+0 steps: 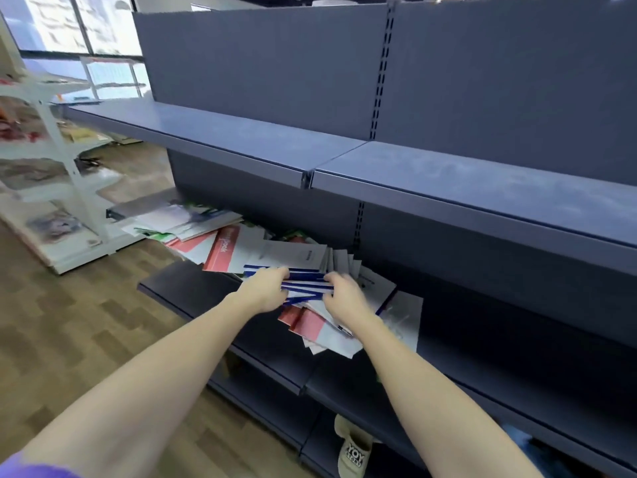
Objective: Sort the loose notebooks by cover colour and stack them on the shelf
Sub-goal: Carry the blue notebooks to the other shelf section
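Notebooks with blue spines [303, 282] sit pinched between both hands, the left hand [267, 288] gripping one end of the bundle and the right hand [344, 293] the other, over the loose pile [320, 331] on the shelf [179, 284]. Squaring the spines together before lifting should keep the bundle from fanning out. Red notebooks [220, 250] lie beyond the left hand. Above both hands the upper shelf [465, 177] overhangs, so the lift probably needs to come outward first; bare shelf lies right of the right hand.
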